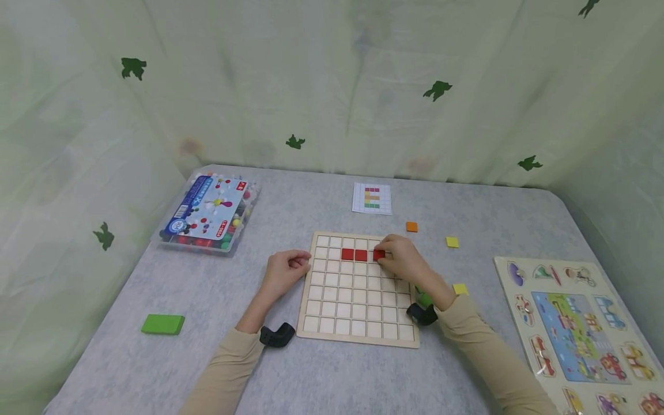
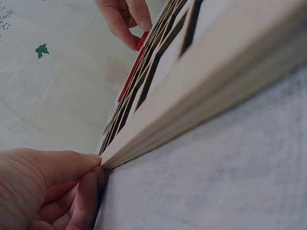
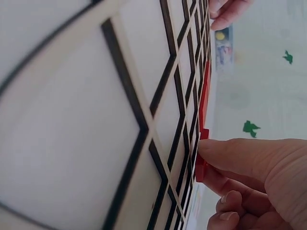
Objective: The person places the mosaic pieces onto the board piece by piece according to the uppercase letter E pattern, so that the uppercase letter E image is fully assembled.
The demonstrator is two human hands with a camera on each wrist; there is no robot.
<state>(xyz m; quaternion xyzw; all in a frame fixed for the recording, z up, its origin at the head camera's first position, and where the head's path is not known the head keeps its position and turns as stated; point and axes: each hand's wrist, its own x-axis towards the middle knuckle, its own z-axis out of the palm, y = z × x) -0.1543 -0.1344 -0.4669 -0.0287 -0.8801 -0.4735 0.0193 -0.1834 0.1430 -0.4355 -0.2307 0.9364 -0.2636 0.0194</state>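
A wooden grid board [image 1: 343,295] lies on the table, with two red square tiles [image 1: 354,254] side by side in its second row from the far edge. Between thumb and fingers my right hand [image 1: 407,262] pinches a third red tile [image 3: 203,153]. That tile looks slightly tilted over the same row, right of the other two. At the board's left edge, my left hand [image 1: 284,271] grips the rim with thumb and curled fingers [image 2: 84,194]. Beyond the board lies a pattern card [image 1: 372,199] showing coloured squares.
An orange tile [image 1: 411,227] and yellow tiles [image 1: 452,242] lie right of the board; green pieces [image 1: 424,297] are partly hidden by the right wrist. A green block [image 1: 163,324] and a plastic box [image 1: 210,210] are at left. A picture puzzle [image 1: 581,334] lies at right.
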